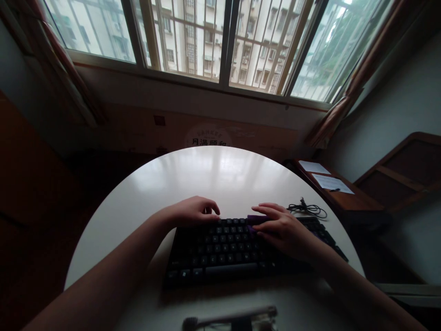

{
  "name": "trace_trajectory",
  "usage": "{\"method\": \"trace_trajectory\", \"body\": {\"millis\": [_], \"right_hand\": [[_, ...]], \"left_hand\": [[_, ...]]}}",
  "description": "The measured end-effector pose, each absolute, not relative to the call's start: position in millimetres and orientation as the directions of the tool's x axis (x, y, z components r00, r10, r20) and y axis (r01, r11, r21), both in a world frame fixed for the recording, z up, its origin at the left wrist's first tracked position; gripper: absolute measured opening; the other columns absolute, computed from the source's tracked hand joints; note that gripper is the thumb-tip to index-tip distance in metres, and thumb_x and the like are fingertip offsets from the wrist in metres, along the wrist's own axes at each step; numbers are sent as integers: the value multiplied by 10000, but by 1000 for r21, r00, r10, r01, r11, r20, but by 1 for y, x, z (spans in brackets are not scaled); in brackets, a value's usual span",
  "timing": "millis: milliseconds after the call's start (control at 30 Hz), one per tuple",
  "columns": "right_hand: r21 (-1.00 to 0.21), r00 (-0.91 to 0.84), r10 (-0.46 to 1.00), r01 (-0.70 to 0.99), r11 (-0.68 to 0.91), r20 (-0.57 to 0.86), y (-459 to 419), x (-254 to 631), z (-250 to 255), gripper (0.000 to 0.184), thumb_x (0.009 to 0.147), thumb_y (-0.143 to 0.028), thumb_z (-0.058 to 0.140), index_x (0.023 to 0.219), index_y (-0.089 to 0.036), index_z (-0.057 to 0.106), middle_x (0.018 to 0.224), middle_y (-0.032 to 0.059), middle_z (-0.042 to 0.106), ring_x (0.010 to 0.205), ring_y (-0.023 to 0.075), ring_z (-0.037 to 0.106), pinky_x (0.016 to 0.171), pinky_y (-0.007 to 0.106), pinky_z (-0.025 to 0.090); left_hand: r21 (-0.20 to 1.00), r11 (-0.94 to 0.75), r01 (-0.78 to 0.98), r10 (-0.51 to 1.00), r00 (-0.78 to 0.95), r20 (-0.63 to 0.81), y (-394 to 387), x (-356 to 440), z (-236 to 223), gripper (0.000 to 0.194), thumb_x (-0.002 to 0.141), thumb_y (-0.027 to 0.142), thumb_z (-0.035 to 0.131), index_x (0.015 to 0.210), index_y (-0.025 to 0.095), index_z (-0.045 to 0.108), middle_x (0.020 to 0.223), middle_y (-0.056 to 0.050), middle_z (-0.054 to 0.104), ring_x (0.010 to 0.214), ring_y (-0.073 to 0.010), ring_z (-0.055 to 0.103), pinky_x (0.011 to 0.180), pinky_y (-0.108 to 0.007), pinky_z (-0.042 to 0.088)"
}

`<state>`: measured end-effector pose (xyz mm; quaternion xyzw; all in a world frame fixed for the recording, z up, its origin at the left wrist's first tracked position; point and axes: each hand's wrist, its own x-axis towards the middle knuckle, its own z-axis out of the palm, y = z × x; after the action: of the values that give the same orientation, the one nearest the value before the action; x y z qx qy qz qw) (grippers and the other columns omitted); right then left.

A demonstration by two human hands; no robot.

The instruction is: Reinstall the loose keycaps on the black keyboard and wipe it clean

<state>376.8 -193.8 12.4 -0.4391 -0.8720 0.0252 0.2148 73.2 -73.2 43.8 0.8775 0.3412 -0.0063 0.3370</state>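
Observation:
A black keyboard (223,250) lies on a round white table (206,179). My left hand (193,211) rests at the keyboard's far left corner with its fingers curled down onto the edge; nothing shows inside them. My right hand (280,227) lies over the upper right keys and pinches a small purple object (257,219), which looks like a cloth or brush, against the top row. Both forearms reach in from the bottom of the view.
A black cable (308,209) lies coiled on the table behind the keyboard's right end. A blurred tool with a clear handle (234,318) lies at the near edge. Papers (324,177) sit on a wooden side table at right. A barred window is ahead.

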Motion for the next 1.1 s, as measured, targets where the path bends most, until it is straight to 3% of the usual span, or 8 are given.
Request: {"method": "trace_trajectory", "body": {"millis": [233,367,533,867,1100], "right_hand": [[-292,-571,770,713,637,283,-195,379,11,293,926,-280,671,1204,-345,732,1487,39,553,1389,299,459,1111,536,441],[-254,-609,767,724,642,201,-197,377,15,479,938,-366,654,1410,-324,585,1572,71,449,1461,330,365,1145,576,387],[-205,-642,760,733,648,105,-200,371,20,581,934,-460,646,1483,-344,494,1636,66,336,1504,368,278,1185,654,262],[-228,-607,784,752,619,125,-196,392,29,339,960,-387,632,1295,-421,667,1602,18,400,1509,393,257,1149,724,246],[-313,-596,775,710,630,208,-192,391,17,345,937,-239,652,1235,-402,709,1552,20,479,1475,336,359,1139,622,378]], "left_hand": [[596,-522,610,601,759,-251,-74,73,44,445,881,558,580,1132,221,725,1053,-58,720,901,-212,644,754,-277,474],[604,-523,601,593,766,-248,-73,73,43,459,875,575,579,1129,222,725,1042,-54,721,896,-209,640,755,-276,471],[600,-531,599,594,768,-241,-72,73,42,479,871,592,577,1133,220,725,1029,-54,722,889,-212,637,752,-278,466],[591,-530,608,598,762,-248,-73,73,44,474,875,582,576,1135,214,723,1034,-63,715,892,-212,636,749,-279,465],[585,-532,611,603,760,-245,-75,73,45,469,869,587,571,1118,222,728,1040,-62,715,897,-213,633,751,-280,463]]}}
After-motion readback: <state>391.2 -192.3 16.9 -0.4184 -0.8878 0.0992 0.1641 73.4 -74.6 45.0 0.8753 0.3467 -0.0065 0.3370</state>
